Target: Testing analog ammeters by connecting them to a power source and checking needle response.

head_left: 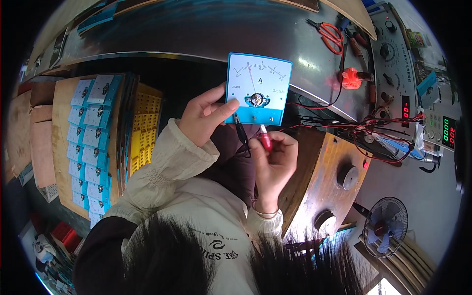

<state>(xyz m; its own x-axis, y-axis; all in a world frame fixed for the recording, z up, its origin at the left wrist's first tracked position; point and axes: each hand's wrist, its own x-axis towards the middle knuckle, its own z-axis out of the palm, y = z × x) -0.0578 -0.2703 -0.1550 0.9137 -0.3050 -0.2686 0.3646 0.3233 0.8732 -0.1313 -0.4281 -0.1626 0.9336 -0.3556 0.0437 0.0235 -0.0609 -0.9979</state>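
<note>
The blue and white meter [270, 83] bears a dark curved scale with two rows of small numerals, a single large capital letter beneath it, and a short code of letters and digits at the dial's lower left. Fainter characters stand at its lower right (too pale to read surely). The big grey instrument [381, 37] carries a line of dark characters along its panel and a red lit number display [405, 111]. The smaller power supply [432, 118] shows green and red digits. Dark lettering and a curled emblem mark the pale shirt [189, 209].
</note>
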